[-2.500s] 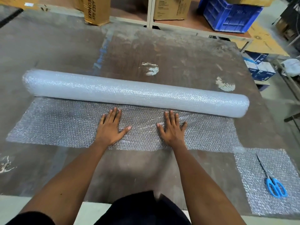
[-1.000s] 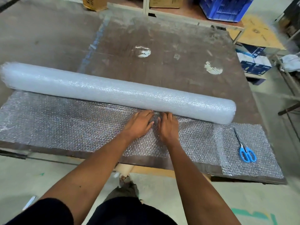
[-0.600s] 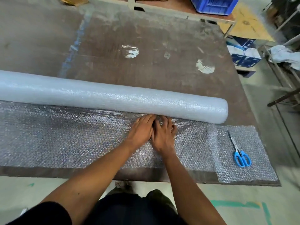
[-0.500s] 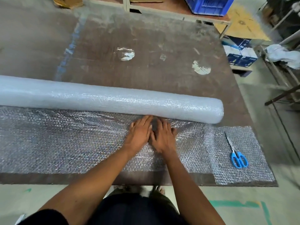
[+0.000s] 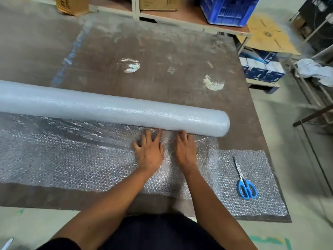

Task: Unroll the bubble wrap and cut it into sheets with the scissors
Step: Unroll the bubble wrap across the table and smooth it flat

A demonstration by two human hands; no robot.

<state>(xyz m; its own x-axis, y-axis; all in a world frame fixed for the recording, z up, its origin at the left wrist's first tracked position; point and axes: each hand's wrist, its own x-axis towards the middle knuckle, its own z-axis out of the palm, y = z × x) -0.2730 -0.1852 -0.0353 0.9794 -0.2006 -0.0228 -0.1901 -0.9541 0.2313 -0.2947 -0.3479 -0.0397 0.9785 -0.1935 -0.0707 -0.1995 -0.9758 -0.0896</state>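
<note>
A long white bubble wrap roll point(image 5: 111, 109) lies across the brown table point(image 5: 162, 56). Its unrolled sheet point(image 5: 63, 156) spreads flat toward the near edge. My left hand point(image 5: 149, 150) and my right hand point(image 5: 185, 150) lie palm down on that sheet, side by side, fingers straight, with the fingertips at the foot of the roll. Blue-handled scissors point(image 5: 245, 184) lie shut on a separate cut sheet point(image 5: 259, 177) at the table's near right corner, to the right of my right hand.
Cardboard boxes point(image 5: 72, 4) and a blue crate point(image 5: 228, 9) stand on a low shelf behind the table. Blue and white cartons point(image 5: 261, 67) and a metal frame with a white cloth point(image 5: 313, 69) are on the right. The table's near edge is close to my body.
My hands came together from wide apart and now have parted slightly, still flat on the sheet at the roll. The unrolled sheet has grown wider; the view has shifted.
</note>
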